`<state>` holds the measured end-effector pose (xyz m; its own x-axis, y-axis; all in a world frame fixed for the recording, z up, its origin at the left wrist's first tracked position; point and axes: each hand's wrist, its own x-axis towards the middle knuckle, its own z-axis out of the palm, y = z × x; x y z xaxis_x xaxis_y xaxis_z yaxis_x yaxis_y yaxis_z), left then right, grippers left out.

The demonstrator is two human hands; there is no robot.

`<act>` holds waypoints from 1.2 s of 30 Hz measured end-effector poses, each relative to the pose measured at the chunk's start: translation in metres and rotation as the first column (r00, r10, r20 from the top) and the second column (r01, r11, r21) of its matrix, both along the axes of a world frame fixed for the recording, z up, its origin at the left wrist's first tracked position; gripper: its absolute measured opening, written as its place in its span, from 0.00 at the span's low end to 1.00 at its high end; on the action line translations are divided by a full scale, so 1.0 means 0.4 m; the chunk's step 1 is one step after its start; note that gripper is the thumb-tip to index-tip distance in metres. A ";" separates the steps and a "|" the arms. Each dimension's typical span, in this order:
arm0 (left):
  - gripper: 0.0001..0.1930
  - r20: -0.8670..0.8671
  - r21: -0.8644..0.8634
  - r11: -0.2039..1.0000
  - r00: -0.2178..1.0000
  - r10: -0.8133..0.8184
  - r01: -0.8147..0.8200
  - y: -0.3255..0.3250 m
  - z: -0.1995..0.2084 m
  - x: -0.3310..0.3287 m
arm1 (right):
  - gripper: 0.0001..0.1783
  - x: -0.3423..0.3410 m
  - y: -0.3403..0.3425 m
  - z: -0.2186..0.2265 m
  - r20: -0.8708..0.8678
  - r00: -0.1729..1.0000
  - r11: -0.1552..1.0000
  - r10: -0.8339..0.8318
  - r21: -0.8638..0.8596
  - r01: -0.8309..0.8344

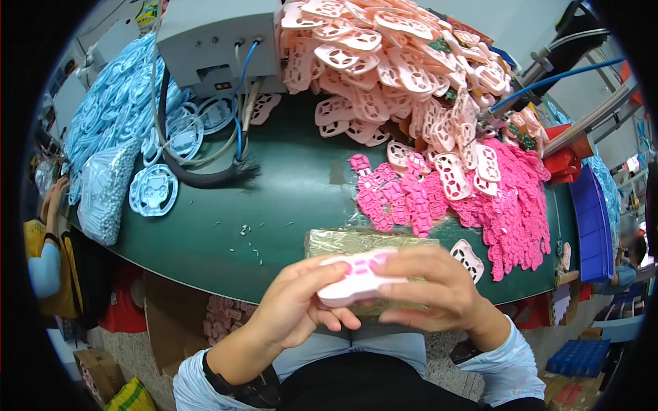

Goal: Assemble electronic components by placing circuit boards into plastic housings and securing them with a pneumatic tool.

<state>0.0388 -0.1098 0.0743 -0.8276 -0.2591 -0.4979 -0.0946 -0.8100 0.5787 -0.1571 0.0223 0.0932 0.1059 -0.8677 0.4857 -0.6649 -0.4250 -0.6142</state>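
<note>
In front of me, over the table's near edge, I hold a pale pink plastic shell (346,293) with bright pink button pieces set in its upper face. My left hand (291,298) is closed round its left end, thumb on top. The fingers of my right hand (439,291) reach over its right end and far side, partly hiding it. Beneath my hands lies a block wrapped in glossy brownish tape (329,242). Just right of it is one loose pale pink shell with cut-out openings (467,261).
Bright pink button pads (507,205) spread over the right side, below a tall heap of pale pink shells (391,61). Light blue parts (110,96) and a bagged bundle (106,192) sit left. A grey box (219,41) with cables and a black brush (212,179) stands at the back.
</note>
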 end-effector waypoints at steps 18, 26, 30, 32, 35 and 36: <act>0.21 -0.069 -0.932 -0.351 0.995 -0.073 -0.090 0.041 -0.078 -0.042 | 0.19 -0.005 0.034 -0.129 -0.101 0.977 0.982 -0.190 -0.024 0.189; 0.18 0.034 -0.846 -0.533 0.999 -0.037 0.009 0.061 -0.071 -0.037 | 0.21 0.008 0.026 -0.108 -0.255 0.955 0.988 -0.152 -0.005 0.156; 0.17 0.056 -0.815 -0.580 0.996 -0.063 0.009 0.047 -0.066 -0.051 | 0.21 0.000 0.019 -0.103 -0.318 0.938 0.988 -0.138 0.026 0.154; 0.16 0.082 -0.806 -0.591 0.993 -0.082 0.017 0.040 -0.060 -0.056 | 0.21 -0.006 0.014 -0.100 -0.328 0.935 0.986 -0.139 0.041 0.161; 0.16 0.060 -0.786 -0.619 0.995 -0.074 0.001 0.036 -0.057 -0.059 | 0.19 -0.007 0.004 -0.087 -0.372 0.920 0.989 -0.124 0.033 0.147; 0.16 0.056 -0.785 -0.619 0.996 -0.074 -0.002 0.039 -0.059 -0.056 | 0.19 -0.007 0.008 -0.090 -0.376 0.918 0.989 -0.124 0.032 0.146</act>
<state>0.0165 -0.0942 0.0506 -0.8697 -0.1681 0.4641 -0.0393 0.9608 0.2743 -0.1600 0.0253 0.0573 0.1488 -0.9120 0.3823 -0.8987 -0.2860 -0.3325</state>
